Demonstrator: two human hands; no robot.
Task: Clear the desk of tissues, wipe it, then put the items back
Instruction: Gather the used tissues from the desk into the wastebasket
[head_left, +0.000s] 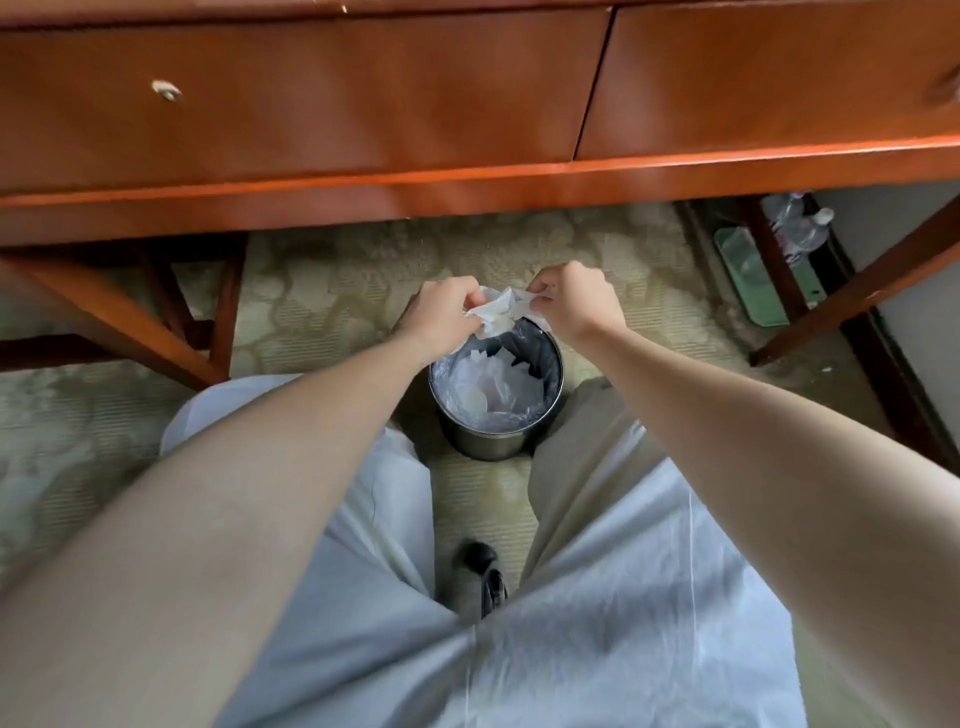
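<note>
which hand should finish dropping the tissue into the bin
Left, probably: the left hand grips the bulk of the crumpled white tissue, which hangs over the round dark metal bin. The right hand only pinches a corner.

My fingers vanish inside the crumpled tissue; my left hand covers the bin's far rim; the bench's top is cut off above.

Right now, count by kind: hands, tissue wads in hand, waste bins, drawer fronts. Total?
2 hands: left hand, right hand
1 tissue wad, pinched by both hands
1 waste bin
2 drawer fronts: left drawer front, right drawer front
Total: 6
</note>
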